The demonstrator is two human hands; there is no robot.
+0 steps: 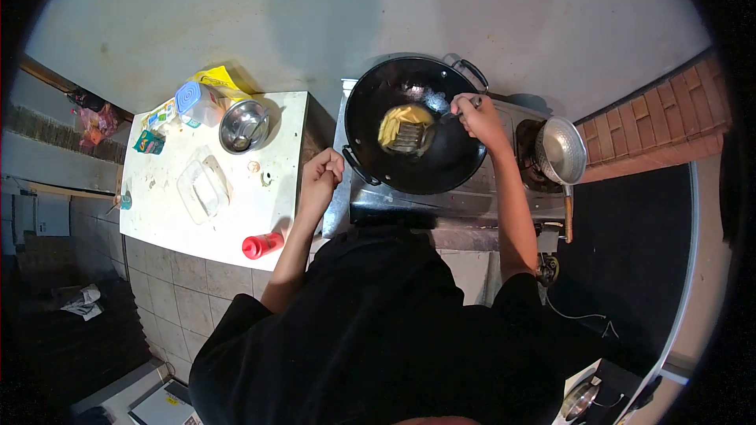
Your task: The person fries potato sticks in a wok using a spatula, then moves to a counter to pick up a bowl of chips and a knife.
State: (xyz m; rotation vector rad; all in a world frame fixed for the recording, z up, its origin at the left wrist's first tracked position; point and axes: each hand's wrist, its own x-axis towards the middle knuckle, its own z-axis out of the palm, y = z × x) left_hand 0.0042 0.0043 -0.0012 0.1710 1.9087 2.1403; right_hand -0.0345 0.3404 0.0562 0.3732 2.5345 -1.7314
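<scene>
A black two-handled wok (449,173) stands on the stove, with yellow fries (390,124) in oil at its bottom. My right hand (477,116) is closed around the handle of a slotted spatula (408,138), whose metal head rests in the oil against the fries. My left hand (323,175) is held with its fingers curled, to the left of the wok's near handle and apart from it. No object shows in that hand.
A saucepan (561,151) with a wooden handle sits on the right burner. On the white table (165,216) at left are a metal bowl (244,127), a clear container (201,191), a lidded plastic tub (197,104) and a red bottle (262,245). Brickwork (657,122) borders the stove's right.
</scene>
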